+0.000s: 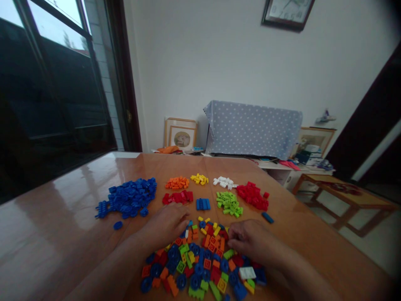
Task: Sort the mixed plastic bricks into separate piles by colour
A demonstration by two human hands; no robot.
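Note:
Toy bricks in mixed colours form a wide pile (206, 263) on the wooden table (81, 200). My left hand (171, 219) reaches over the pile's upper left, just below a small red group (177, 197); its fingers are bent and together, their tips and anything in them hard to see. At the pile's upper right my right hand (247, 238) is curled closed beside red and orange bricks, its fingertips hidden. Beyond the hands lie sorted groups: blue (130, 197), orange (177, 182), yellow (199, 179), white (224, 182), lime green (229, 203), red (253, 195), and flat blue pieces (203, 204).
A round blue piece (118, 225) lies at the left and a blue brick (267, 217) at the right. Behind the table stand a cloth-covered object (253, 129) and a framed picture (181, 136). A low wooden table (347, 192) is at the right.

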